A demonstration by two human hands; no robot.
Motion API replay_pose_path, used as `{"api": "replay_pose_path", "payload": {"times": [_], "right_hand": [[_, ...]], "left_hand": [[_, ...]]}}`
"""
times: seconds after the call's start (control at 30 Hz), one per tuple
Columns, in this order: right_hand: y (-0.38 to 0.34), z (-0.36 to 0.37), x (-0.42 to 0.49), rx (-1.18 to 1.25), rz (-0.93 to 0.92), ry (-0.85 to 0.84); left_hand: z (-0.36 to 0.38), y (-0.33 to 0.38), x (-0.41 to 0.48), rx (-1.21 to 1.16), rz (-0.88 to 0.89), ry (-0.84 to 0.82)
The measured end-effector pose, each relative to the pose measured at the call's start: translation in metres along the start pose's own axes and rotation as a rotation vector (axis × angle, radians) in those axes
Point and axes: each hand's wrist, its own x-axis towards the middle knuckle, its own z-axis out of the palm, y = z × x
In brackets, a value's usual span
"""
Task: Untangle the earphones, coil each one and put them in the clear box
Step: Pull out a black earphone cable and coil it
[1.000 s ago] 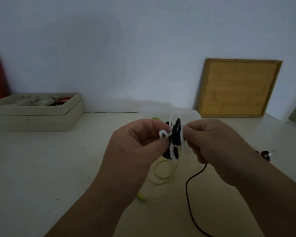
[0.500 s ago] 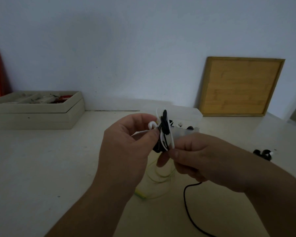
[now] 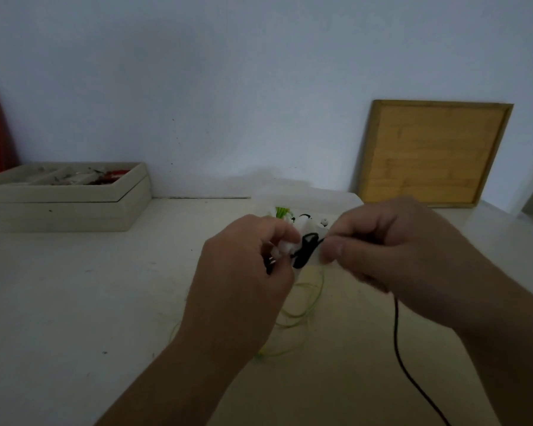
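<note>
Two hands: left hand (image 3: 246, 272), right hand (image 3: 391, 253), both pinching one black-white earphone bundle (image 3: 303, 252)

Left hand (image 3: 243, 272): raised above the table (image 3: 74, 302), fingers curled, pinching the tangled earphones (image 3: 303, 252).
Right hand (image 3: 391, 250): level with the left, thumb and forefinger pinching the black cord (image 3: 397, 327) where it leaves the tangle.
Tangled earphones: a black loop and white parts, held between the two hands.
Black cord: hangs from under the right hand towards the near edge.
Green cord (image 3: 308, 305): loose loops on the table, beneath and between the hands.
Clear box (image 3: 336, 201): just behind the hands; small green, black and white pieces inside.
Wooden board (image 3: 434, 152): beyond the right hand, leaning on the wall (image 3: 228, 72).
Beige tray (image 3: 65, 207): well left of the left hand, with mixed items.
</note>
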Motion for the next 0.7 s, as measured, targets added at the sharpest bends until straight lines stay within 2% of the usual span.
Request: {"api": "replay_pose_path", "payload": {"times": [0.1,0.17,0.33,0.5,0.7], "right_hand": [[0.004,-0.007,0.001,0.008,0.013,0.187],[0.005,-0.007,0.003,-0.017,0.037,0.252],[0.008,-0.003,0.005,-0.046,0.112,0.285],[0.015,0.002,0.009,0.070,0.215,0.312],[0.019,0.005,0.010,0.096,0.207,0.367]], "left_hand": [[0.000,0.001,0.000,-0.053,0.012,-0.078],[-0.001,0.003,0.000,-0.136,0.003,-0.128],[-0.001,0.009,-0.002,-0.325,-0.003,-0.205],[0.000,0.007,0.000,-0.552,-0.123,-0.180],[0.001,0.010,-0.001,-0.642,-0.188,-0.187]]}}
